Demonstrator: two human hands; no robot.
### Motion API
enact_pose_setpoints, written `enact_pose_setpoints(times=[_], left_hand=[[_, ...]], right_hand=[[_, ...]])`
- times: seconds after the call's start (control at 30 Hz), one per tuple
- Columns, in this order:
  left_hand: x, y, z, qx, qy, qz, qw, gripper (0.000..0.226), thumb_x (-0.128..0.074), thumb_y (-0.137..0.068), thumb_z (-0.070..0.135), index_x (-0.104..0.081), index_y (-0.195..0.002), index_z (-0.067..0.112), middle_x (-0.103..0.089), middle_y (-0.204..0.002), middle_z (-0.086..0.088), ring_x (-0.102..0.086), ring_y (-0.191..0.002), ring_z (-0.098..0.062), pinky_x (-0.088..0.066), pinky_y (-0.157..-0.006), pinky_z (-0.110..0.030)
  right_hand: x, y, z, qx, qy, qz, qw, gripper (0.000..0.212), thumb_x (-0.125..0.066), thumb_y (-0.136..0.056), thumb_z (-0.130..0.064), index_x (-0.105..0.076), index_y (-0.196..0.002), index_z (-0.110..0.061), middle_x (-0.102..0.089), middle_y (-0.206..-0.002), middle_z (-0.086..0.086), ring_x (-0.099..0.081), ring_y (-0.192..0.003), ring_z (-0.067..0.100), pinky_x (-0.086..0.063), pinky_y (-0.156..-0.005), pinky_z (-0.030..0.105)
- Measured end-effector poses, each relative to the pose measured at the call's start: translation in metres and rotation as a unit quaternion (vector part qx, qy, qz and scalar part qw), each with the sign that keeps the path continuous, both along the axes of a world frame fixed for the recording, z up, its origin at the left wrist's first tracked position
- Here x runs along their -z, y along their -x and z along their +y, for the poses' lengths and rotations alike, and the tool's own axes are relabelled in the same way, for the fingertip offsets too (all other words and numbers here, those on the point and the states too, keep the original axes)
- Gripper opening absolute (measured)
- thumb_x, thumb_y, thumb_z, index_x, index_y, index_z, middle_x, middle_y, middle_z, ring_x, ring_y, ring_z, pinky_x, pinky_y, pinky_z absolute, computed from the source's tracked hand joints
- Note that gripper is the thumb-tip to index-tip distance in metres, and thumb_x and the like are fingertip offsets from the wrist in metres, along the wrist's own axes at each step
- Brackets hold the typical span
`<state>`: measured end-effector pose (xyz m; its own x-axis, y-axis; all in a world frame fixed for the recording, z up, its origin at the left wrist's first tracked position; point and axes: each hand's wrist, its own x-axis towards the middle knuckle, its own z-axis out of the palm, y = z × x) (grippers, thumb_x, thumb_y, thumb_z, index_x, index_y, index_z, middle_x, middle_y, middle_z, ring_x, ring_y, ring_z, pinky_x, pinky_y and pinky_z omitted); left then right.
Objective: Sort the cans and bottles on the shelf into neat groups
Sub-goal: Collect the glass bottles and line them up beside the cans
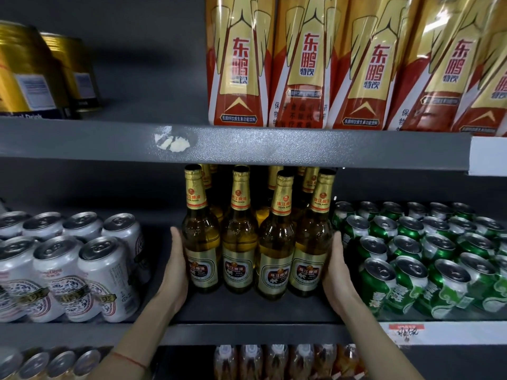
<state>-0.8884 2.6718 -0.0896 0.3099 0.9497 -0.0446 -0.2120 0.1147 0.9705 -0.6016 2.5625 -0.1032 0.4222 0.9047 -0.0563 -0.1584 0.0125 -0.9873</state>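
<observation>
Flanking 4 front beer bottles (258, 242) on shelf (247, 314): left hand (175, 266), right hand (336, 272), fingers straight, pressing outer bottles.

Beer bottles (274, 250): clear amber glass, glossy, gold foil on necks, shiny paper labels. White cans (107, 281) and green cans (406, 283): smooth metal w/ bare silvery tops. Shelf edge (274, 145): grey painted metal, matt, pebbled texture, chipped patch. Upper gold-red bottles (304, 64): glossy plastic wrap

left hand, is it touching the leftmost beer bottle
Touching. The head view shows the left hand laid flat, fingers straight, against the side of the leftmost beer bottle, with no gap showing between them.
</observation>
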Motion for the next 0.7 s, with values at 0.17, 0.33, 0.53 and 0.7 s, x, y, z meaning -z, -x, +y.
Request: enact_pose_setpoints(times=[0.17, 0.33, 0.53, 0.7], left_hand=[[0.013, 0.006, -0.018, -0.011, -0.149, 0.085, 0.985, 0.088, -0.048, -0.087, 0.082, -0.026, -0.162, 0.041, -0.05, -0.158, 0.011, -0.046, -0.147, -0.01, -0.035, -0.123, -0.05], [0.019, -0.005, -0.029, -0.029, -0.163, 0.131, 0.978, 0.146, -0.095, -0.061, 0.021, 0.008, -0.162, 0.044, -0.039, -0.152, 0.03, -0.044, -0.134, 0.019, -0.038, -0.111, -0.011], [0.026, -0.019, -0.039, -0.11, -0.213, 0.179, 0.954, 0.154, -0.098, -0.045, 0.042, 0.018, -0.141, 0.076, -0.021, -0.171, 0.013, -0.024, -0.156, -0.003, -0.025, -0.128, -0.04], [0.027, -0.025, -0.039, -0.137, -0.225, 0.18, 0.948, 0.15, -0.096, -0.049, 0.04, 0.017, -0.142, 0.073, -0.017, -0.173, 0.009, -0.02, -0.158, -0.008, -0.023, -0.129, -0.047]], right_hand=[[0.014, 0.015, -0.02, -0.007, -0.073, -0.159, 0.984, 0.134, -0.072, -0.062, -0.084, 0.006, -0.16, -0.038, -0.029, -0.153, -0.031, -0.035, -0.134, -0.024, -0.036, -0.105, 0.003], [0.026, 0.03, -0.013, 0.015, -0.073, -0.195, 0.978, 0.155, -0.096, -0.048, -0.062, 0.014, -0.156, -0.047, -0.024, -0.167, -0.011, -0.028, -0.152, 0.002, -0.024, -0.127, 0.041], [0.027, 0.041, -0.006, 0.065, -0.093, -0.208, 0.971, 0.145, -0.096, -0.052, -0.043, 0.014, -0.145, -0.062, -0.018, -0.168, -0.012, -0.023, -0.154, 0.005, -0.024, -0.127, 0.047], [0.03, 0.043, -0.004, 0.081, -0.097, -0.206, 0.97, 0.14, -0.092, -0.047, -0.067, 0.012, -0.14, -0.072, -0.014, -0.17, -0.013, -0.018, -0.156, 0.005, -0.023, -0.128, 0.049]])
